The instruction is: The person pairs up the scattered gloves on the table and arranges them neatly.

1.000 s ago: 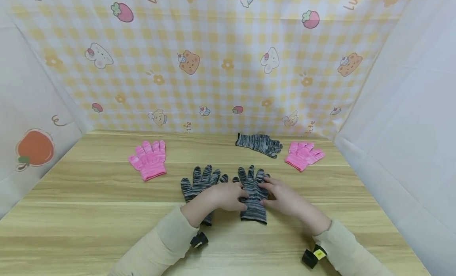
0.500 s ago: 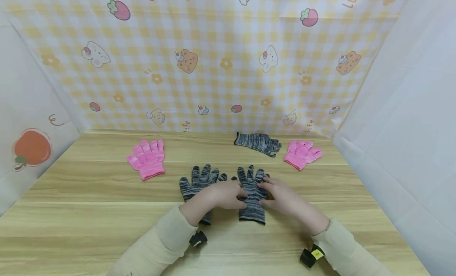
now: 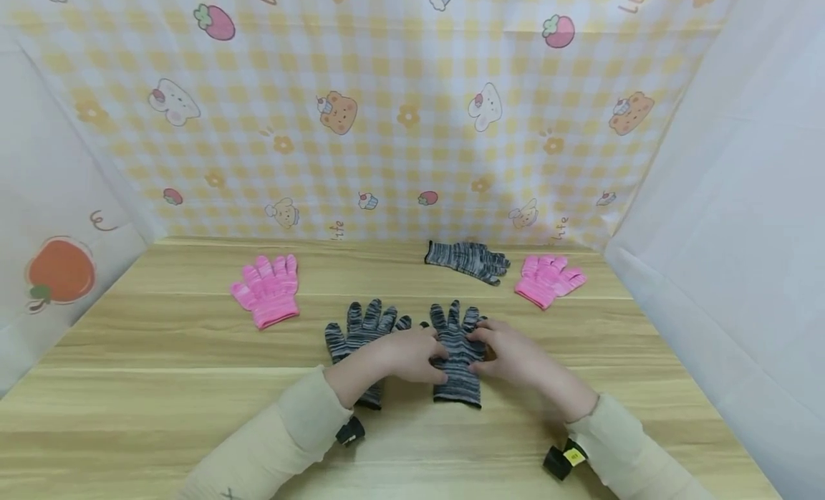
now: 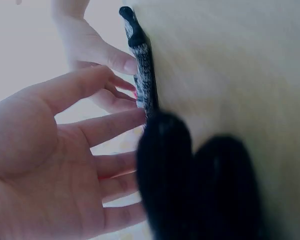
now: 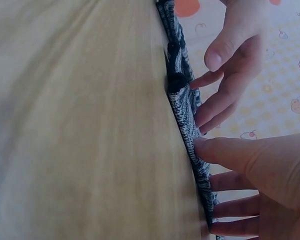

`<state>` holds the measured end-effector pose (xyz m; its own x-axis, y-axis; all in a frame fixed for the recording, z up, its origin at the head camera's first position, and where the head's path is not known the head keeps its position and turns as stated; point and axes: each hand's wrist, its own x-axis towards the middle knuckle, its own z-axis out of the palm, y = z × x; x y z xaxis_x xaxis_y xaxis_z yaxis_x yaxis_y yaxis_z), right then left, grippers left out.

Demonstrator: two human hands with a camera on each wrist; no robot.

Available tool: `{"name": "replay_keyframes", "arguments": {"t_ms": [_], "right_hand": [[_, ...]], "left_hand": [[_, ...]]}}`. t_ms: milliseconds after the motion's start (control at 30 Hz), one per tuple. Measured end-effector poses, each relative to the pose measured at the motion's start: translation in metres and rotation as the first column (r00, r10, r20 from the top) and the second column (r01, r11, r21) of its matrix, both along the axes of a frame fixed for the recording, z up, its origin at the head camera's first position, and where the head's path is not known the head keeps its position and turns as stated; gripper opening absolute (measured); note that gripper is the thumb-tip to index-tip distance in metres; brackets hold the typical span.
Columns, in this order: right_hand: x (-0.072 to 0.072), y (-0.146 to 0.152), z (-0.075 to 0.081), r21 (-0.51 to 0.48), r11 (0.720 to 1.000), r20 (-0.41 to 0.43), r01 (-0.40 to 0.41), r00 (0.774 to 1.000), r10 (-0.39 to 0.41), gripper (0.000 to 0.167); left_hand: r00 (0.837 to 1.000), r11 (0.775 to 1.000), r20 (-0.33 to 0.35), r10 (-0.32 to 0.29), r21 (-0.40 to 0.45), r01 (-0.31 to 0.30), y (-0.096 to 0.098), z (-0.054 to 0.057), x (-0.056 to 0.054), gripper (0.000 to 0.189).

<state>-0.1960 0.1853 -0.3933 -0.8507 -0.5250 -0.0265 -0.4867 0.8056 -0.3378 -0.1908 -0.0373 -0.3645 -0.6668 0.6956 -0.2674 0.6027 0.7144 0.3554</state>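
A grey-and-black striped knit glove (image 3: 459,375) lies flat in front of me, fingers pointing away. My left hand (image 3: 412,355) rests its fingertips on the glove's left side, while my right hand (image 3: 512,353) touches its right edge. Both hands have loosely extended fingers, as the left wrist view shows for the left palm (image 4: 35,160) and the right wrist view for the right thumb (image 5: 235,152). Under my left forearm lies a second striped glove (image 3: 361,335), partly hidden by it, fingers spread.
At the back lies another striped glove (image 3: 467,260) on its side. A pink glove (image 3: 267,292) is at the left, another pink glove (image 3: 548,279) at the right. All lie on the wooden table (image 3: 161,400), with a yellow checked cloth (image 3: 387,163) hanging behind.
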Motion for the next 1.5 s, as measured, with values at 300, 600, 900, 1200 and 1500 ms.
{"name": "replay_keyframes", "arguments": {"t_ms": [300,600,900,1200,1500], "right_hand": [[-0.014,0.006,0.011,-0.14,0.99,0.099,0.007,0.995,0.007,0.042],[-0.033,0.018,0.041,-0.326,0.936,0.103,0.135,0.989,-0.106,0.041],[-0.047,0.021,0.064,-0.406,0.852,0.18,0.33,0.943,-0.28,0.041],[-0.061,0.015,0.075,-0.501,0.69,0.372,0.523,0.85,-0.374,0.049],[-0.077,0.009,0.072,-0.626,0.48,0.497,0.615,0.789,-0.362,0.046]], "left_hand": [[0.97,0.965,0.235,0.065,0.232,-0.121,-0.005,0.002,-0.024,0.041],[0.912,0.857,0.363,0.19,0.391,-0.335,-0.011,0.007,-0.046,0.034],[0.848,0.699,0.437,0.299,0.504,-0.507,-0.012,0.014,-0.061,0.033],[0.801,0.583,0.46,0.383,0.552,-0.596,-0.011,0.021,-0.078,0.029],[0.743,0.489,0.527,0.412,0.56,-0.669,-0.008,0.023,-0.095,0.032]]}}
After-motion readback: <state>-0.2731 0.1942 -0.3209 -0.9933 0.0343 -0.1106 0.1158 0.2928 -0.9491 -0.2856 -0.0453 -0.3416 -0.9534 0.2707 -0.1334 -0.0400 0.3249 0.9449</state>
